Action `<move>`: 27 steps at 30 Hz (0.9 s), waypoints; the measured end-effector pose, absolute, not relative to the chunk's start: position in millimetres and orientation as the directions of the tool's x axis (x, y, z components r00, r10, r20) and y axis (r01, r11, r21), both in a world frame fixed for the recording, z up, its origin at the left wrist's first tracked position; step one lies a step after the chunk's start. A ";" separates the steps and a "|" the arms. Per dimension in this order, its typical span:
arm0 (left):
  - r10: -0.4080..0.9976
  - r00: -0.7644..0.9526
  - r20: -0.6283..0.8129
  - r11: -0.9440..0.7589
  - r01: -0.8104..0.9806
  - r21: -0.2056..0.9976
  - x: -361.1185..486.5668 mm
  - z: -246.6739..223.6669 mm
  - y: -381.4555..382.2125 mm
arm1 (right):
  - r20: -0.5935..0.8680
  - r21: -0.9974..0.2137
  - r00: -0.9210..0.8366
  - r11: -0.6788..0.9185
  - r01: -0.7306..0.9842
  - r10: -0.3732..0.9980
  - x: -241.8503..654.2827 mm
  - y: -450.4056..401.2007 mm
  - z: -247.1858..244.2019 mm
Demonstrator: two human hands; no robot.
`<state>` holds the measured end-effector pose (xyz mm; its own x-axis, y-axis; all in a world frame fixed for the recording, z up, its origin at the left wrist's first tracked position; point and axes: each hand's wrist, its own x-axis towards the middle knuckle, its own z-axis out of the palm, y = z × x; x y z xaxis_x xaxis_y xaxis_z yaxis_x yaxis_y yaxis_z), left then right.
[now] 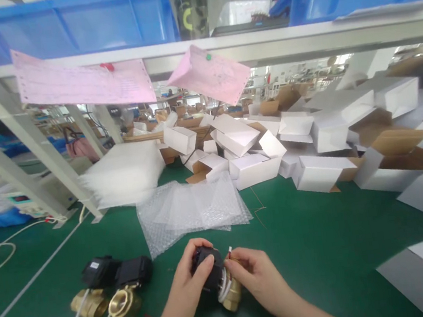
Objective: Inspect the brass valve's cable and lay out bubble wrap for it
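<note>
My left hand [195,270] is wrapped round the black housing of a motorised valve [211,269] at the bottom centre, its thumb on top. The valve's brass body [232,297] points toward me, with a white cable [223,286] looped against it. At the valve's right side, my right hand [252,272] pinches the cable's end, where a small white tip [230,249] sticks up. Two more valves with black housings [133,272] and brass bodies [124,302] lie to the left, their white cables running toward the near edge.
Bubble wrap sheets [194,207] lie beyond my hands, with a stack of white foam sheets [125,172] behind. Several white boxes [255,168] are piled at the back and right. Overhead, a shelf [278,45] carries blue bins [73,26]; pink papers [85,84] hang from it.
</note>
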<state>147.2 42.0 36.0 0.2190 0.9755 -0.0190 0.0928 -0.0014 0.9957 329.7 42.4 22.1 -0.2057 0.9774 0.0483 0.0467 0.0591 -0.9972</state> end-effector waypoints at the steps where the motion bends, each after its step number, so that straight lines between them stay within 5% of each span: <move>1: 0.979 0.201 -0.019 -0.002 0.102 0.995 147.0 36.5 42.2 | 0.037 -0.998 -0.205 0.048 0.048 0.978 328.8 42.3 21.3; 10: 0.983 0.176 0.045 -0.098 0.300 0.949 150.3 27.2 47.1 | -0.010 -0.996 -0.097 -0.002 0.087 0.995 327.3 50.8 7.8; 17: 0.913 0.136 0.384 -0.377 0.636 0.673 121.2 24.6 91.4 | 0.063 -0.997 -0.033 0.064 0.048 0.998 367.6 44.2 2.5; 23: 0.818 0.409 0.404 -0.564 0.707 0.427 168.2 32.8 128.7 | 0.115 -0.991 0.058 0.111 0.071 0.992 399.5 42.9 -10.1; 27: 0.809 0.425 0.405 -0.555 0.778 0.294 206.3 44.6 143.6 | 0.149 -0.987 0.104 0.141 0.079 0.983 404.0 48.7 -14.6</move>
<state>206.3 143.6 44.6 0.4249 0.8095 0.4052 0.7779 -0.5554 0.2938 404.0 48.7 -14.6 0.1045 0.9834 0.1485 0.0793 0.1406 -0.9869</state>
